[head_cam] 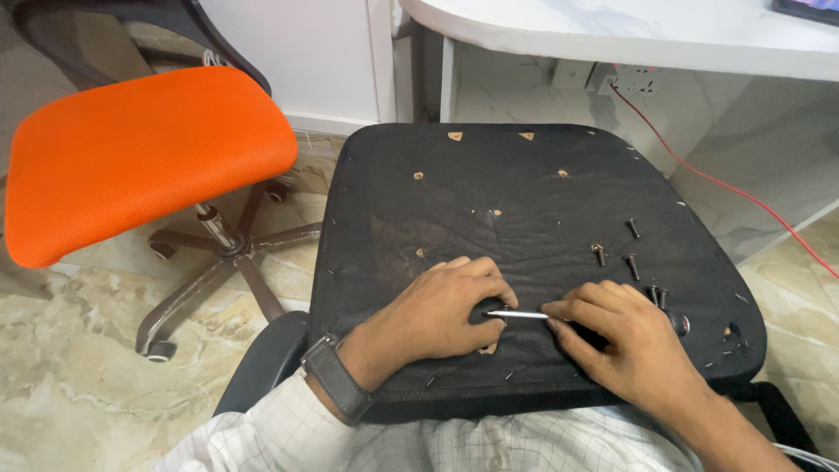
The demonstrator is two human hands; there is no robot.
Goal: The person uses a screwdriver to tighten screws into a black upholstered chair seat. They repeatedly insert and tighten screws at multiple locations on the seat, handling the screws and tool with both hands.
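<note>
Right hand (625, 345) clamps one screwdriver (517, 315); left hand (441, 306) pinches its tip; five loose screws (631, 260) nearby.

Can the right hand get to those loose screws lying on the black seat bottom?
Probably yes. The loose screws lie bare on the black seat bottom, just beyond the right hand, with nothing between. But that hand holds a screwdriver.

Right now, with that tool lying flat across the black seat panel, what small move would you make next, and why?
Probably tilt the screwdriver more upright. Its thin metal tip lies nearly flat on the panel, pinched by the left hand, while the right hand grips the handle. Loose screws lie just beyond the right hand.
</note>
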